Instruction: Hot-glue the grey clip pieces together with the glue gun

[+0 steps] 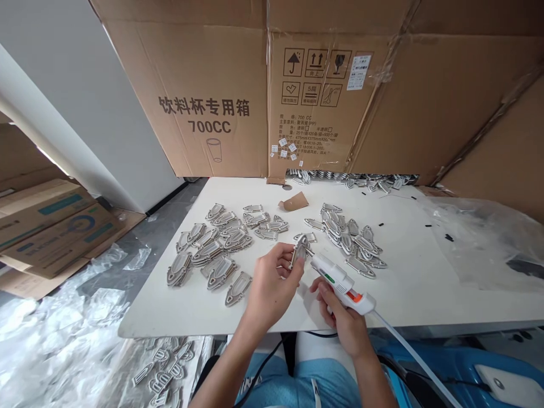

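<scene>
My left hand point(272, 283) pinches a small grey frame-like metal piece point(299, 253) above the middle of the white table. A white glue gun point(340, 280) is held in my right hand point(340, 314), its fingers wrapped under the body near the orange trigger. The nozzle tip points left and is at the held piece; whether they touch is hard to tell. On the left of the table lie stacks of similar grey pieces point(229, 232). Another heap of them point(348, 235) lies to the right, beyond the glue gun.
Large cardboard boxes point(212, 68) stand behind the white table point(182, 317). A torn cardboard scrap point(294, 202) lies near the back. Clear plastic film point(480, 243) covers the right side, with small black bits nearby. More pieces point(164, 368) lie below at the left.
</scene>
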`<state>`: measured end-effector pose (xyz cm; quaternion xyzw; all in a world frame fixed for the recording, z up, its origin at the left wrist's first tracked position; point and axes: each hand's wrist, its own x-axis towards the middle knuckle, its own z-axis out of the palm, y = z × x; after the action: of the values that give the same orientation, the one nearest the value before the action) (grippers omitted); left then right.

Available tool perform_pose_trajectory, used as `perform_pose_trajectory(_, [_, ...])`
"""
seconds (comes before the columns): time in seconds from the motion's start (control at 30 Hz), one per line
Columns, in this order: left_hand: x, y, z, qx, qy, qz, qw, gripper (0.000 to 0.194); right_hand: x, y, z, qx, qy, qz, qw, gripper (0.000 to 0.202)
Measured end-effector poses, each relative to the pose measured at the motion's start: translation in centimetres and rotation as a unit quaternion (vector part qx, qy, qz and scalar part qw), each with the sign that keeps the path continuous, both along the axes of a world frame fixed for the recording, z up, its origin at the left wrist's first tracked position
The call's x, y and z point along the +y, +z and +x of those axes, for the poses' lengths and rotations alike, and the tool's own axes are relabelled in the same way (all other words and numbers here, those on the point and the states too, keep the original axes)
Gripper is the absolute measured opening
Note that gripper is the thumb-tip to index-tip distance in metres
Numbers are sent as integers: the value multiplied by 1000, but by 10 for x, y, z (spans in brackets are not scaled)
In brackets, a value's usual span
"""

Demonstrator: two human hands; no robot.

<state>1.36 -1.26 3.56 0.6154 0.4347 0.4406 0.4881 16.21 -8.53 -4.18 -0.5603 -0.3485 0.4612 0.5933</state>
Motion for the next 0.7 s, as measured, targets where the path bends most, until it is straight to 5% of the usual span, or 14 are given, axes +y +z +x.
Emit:
perform_pose_trajectory(0.2, [4, -5, -6, 117, 47, 140, 982, 12, 2, 11, 1, -3, 15, 11, 1000, 54])
perform_pose_trajectory(0.43, [15, -6, -21, 260, 30, 314, 912, 24, 2, 11, 1, 11, 33, -7, 999, 50])
perform_pose_trajectory(0.7, [16, -1, -23, 79, 58, 136, 986, 10, -8, 6, 11, 22, 65, 63, 996, 44])
